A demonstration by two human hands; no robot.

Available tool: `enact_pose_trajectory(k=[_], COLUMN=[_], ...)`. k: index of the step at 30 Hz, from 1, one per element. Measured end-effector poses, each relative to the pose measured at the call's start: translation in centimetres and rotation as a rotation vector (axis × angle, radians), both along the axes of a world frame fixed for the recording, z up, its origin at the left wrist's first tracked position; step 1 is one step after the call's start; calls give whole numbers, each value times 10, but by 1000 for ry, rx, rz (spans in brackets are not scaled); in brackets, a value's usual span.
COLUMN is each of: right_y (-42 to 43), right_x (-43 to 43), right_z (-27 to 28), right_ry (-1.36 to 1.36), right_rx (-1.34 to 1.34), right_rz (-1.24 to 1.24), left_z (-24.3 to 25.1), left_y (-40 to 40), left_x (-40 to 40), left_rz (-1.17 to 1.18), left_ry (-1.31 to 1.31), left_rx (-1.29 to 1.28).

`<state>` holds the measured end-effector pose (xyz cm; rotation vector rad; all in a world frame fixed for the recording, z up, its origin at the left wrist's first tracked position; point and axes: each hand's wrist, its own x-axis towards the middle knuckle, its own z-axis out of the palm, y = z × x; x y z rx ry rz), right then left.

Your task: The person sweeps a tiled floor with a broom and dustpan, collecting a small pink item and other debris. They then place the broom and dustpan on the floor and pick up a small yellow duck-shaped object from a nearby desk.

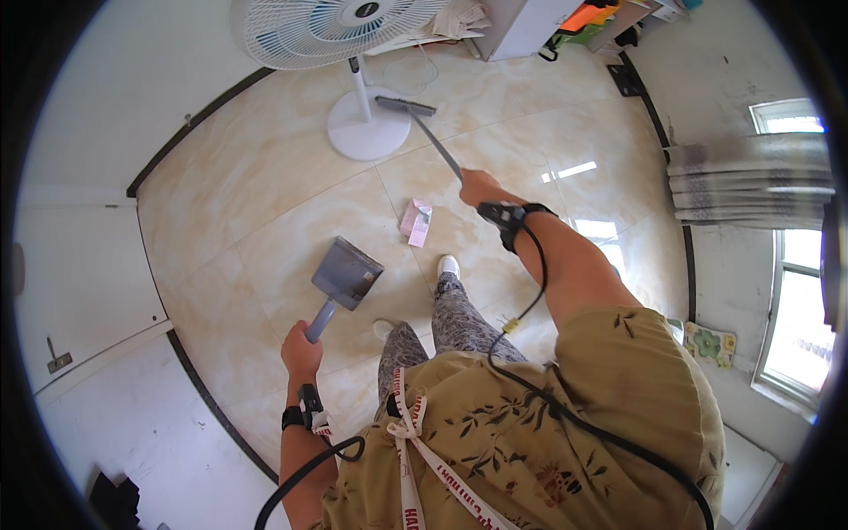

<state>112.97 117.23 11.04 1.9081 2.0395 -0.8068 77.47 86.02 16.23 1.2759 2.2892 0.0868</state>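
Note:
My left hand (302, 351) grips the handle of a grey plastic dustpan (338, 265), held out to the left of my legs. Whether the pan touches the floor I cannot tell. In my right hand (482, 188) is the grey handle of a small broom (435, 144). The broom's wide head (405, 106) is at the right side of the white round base (363, 136) of a standing fan, overlapping its edge in view. A pink paper box (416, 222), partly opened or flattened, lies on the tiled floor between the broom and my feet.
A standing fan (344, 30) rises at the top, with a thin pale cord (424, 76) on the floor behind it. A white cabinet (520, 26) stands at the back. A door (93, 278) is on the left; a curtain (748, 182) and window (798, 311) are on the right.

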Motion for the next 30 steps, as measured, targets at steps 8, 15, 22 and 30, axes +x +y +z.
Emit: enact_pose_trajectory(k=[8, 15, 22, 30], right_y=[-7, -115, -118, -29], right_x=[40, 135, 79, -60], right_z=[-13, 59, 68, 22], right_ry=[-41, -98, 27, 225], right_rx=[68, -304, -171, -17], right_rz=[272, 284, 198, 278], left_z=[-5, 2, -1, -9], left_y=[6, -3, -13, -37], left_x=[-3, -17, -23, -15], left_rz=[-11, -8, -7, 34], left_ry=[-18, -7, -19, -36], left_rx=[28, 14, 22, 78])
